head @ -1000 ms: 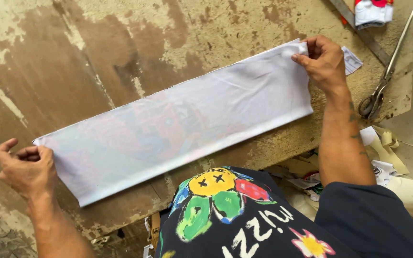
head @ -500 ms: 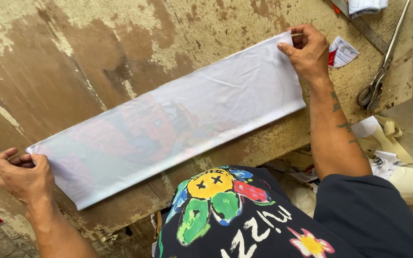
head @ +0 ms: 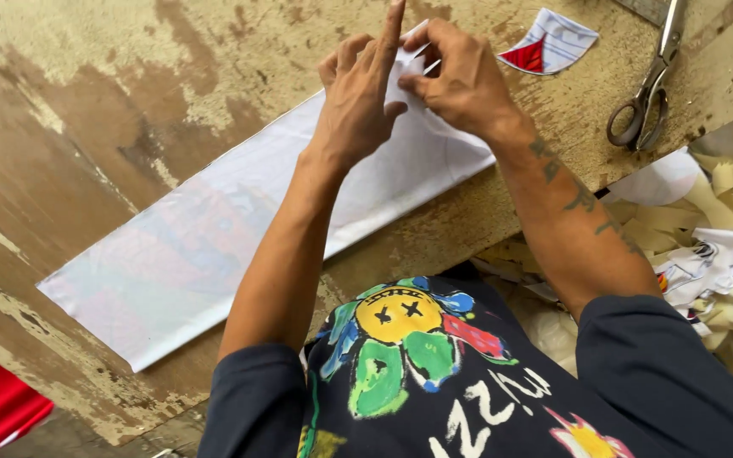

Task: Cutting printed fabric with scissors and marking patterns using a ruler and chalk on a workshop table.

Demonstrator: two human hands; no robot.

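Both hands meet at far right end of white cloth strip (head: 214, 246). Strip lies flat on worn desk (head: 86, 102), long axis diagonal: near-left corner to far-right. Left hand (head: 358, 102) half open, index finger raised, palm resting on cloth. Right hand (head: 460, 80) pinching cloth end between thumb and fingers. Scissors (head: 651, 85) on desk, well right of hands.

Steel scissors (head: 651, 89) lie on the worn tabletop (head: 86, 110) near a red-and-white fabric scrap (head: 547, 44); pale offcuts (head: 723, 229) pile beside it.
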